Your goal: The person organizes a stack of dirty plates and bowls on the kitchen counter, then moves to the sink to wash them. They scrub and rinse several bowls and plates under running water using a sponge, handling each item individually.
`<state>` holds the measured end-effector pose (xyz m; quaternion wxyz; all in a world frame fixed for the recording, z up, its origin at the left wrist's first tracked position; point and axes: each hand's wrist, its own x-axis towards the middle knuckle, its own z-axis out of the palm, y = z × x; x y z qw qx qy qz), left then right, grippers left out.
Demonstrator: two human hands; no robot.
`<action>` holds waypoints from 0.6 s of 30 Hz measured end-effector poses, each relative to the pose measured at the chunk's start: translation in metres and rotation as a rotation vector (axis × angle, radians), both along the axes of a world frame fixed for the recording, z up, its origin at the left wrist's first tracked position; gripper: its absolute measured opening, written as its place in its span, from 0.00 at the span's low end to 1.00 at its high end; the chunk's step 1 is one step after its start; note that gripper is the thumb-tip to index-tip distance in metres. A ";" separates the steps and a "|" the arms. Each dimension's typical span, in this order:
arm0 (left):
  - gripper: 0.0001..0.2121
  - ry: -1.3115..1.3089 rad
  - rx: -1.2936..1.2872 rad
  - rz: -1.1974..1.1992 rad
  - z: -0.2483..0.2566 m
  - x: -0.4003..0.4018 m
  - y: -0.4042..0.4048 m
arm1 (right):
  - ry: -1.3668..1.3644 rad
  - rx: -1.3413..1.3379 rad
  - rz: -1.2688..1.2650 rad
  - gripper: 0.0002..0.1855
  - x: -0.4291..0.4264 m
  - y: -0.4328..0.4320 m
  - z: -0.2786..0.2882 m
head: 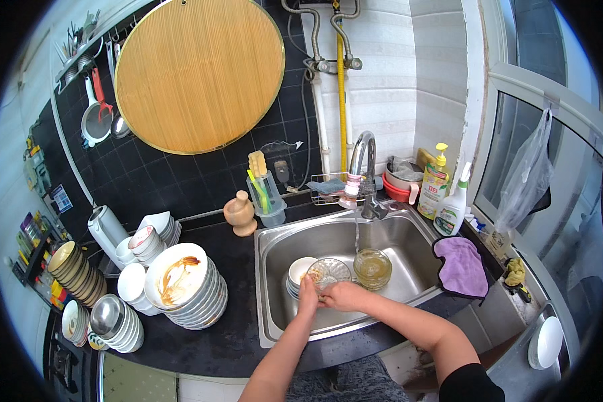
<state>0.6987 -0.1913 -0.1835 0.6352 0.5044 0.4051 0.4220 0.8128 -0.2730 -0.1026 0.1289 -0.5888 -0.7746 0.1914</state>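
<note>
Both hands are over the stainless steel sink [407, 296], at a clear patterned glass bowl [332, 269] held tilted. My left hand [309, 296] grips the bowl's near left rim. My right hand [345, 296] is closed at its near edge, its fingertips partly hidden. Something yellowish-orange, too small to name, shows by the left fingers. Behind the left hand a white bowl [300, 270] sits on other dishes in the sink. To the right stand stacked glass bowls [372, 269], the top one holding cloudy yellowish liquid. Water runs from the faucet [364, 161] toward these glass bowls.
On the left counter stand a tall stack of soiled white bowls [188, 286], metal bowls [113, 321] and beige bowls [78, 274]. A wooden mortar [240, 216] is behind the sink. At right are a detergent bottle [433, 186], spray bottle [453, 206] and purple cloth [462, 266].
</note>
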 end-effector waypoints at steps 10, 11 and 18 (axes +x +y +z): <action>0.22 0.106 -0.098 -0.090 0.003 -0.004 -0.002 | -0.317 0.447 0.091 0.35 0.019 -0.001 -0.035; 0.23 0.074 -0.152 -0.105 -0.003 -0.005 0.003 | -0.283 0.350 0.096 0.33 0.020 0.000 -0.036; 0.29 -0.072 -0.433 -0.483 0.006 -0.022 0.009 | 0.193 0.603 -0.151 0.14 0.000 -0.007 -0.007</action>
